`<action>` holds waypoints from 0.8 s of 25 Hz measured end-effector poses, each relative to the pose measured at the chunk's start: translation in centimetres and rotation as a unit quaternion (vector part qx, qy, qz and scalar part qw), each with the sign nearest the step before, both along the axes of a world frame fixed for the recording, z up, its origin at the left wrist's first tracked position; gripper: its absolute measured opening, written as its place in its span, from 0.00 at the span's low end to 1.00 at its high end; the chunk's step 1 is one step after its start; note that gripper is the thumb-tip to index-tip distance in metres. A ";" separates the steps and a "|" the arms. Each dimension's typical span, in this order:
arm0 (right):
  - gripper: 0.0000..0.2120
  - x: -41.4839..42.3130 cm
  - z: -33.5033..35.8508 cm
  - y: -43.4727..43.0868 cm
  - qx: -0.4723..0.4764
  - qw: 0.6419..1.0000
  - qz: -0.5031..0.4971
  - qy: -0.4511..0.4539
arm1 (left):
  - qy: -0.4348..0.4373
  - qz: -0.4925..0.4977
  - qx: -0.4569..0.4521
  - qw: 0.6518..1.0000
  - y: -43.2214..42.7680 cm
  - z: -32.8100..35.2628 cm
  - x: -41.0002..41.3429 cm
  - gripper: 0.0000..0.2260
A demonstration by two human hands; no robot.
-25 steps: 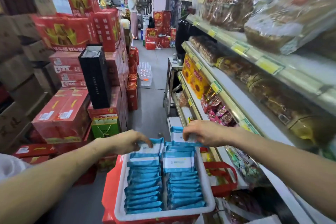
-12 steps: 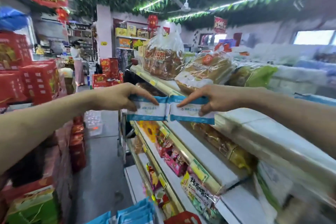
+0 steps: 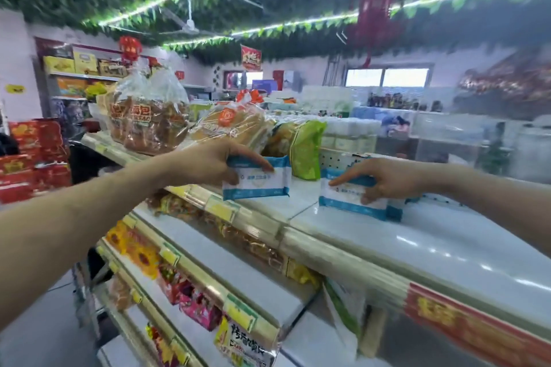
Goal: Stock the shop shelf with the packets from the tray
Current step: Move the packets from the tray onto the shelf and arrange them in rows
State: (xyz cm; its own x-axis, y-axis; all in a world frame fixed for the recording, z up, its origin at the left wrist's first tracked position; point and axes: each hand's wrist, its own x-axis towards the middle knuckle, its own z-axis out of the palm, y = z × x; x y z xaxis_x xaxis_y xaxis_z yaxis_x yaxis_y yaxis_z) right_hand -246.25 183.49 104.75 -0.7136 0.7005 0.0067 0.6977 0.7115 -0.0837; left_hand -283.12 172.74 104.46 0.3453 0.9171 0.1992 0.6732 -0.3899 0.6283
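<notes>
My left hand (image 3: 214, 162) grips a blue-and-white packet (image 3: 259, 183) from above, holding it upright over the front of the white top shelf (image 3: 432, 247). My right hand (image 3: 384, 179) holds a second blue-and-white packet (image 3: 348, 198), whose lower edge sits on the shelf surface farther right. More blue packet edges show behind that hand; how many I cannot tell. The tray is out of view.
Bagged bread loaves (image 3: 149, 119) and a green packet (image 3: 307, 152) stand on the top shelf just left of and behind the packets. Lower shelves (image 3: 208, 265) hold colourful snack packs. Red boxes (image 3: 32, 155) are stacked across the aisle on the left.
Both hands lifted packets out of the tray and carried them up to the top shelf. They have moved apart, the right packet now resting on the shelf. The view swung up and right.
</notes>
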 end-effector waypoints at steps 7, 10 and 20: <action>0.30 3.6 -0.8 1.0 0.100 0.993 -0.049 -0.050 | -0.015 -0.026 0.002 1.000 3.9 0.2 2.4 0.28; 0.28 3.6 -1.7 0.6 0.151 0.986 -0.048 -0.056 | -0.006 -0.034 -0.007 0.999 4.6 0.1 3.4 0.28; 0.27 7.3 -0.6 0.2 0.194 0.976 -0.089 0.050 | -0.007 -0.114 -0.040 0.993 7.5 -0.6 10.5 0.29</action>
State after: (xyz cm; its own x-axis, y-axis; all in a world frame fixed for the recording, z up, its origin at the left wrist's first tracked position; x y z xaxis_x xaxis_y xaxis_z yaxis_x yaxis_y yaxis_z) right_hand -238.98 183.68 104.17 -0.5627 0.7448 0.3587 0.8155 0.5712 0.0931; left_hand -272.58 180.19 103.86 0.5426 0.8290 0.1356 0.5646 -0.4794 0.6719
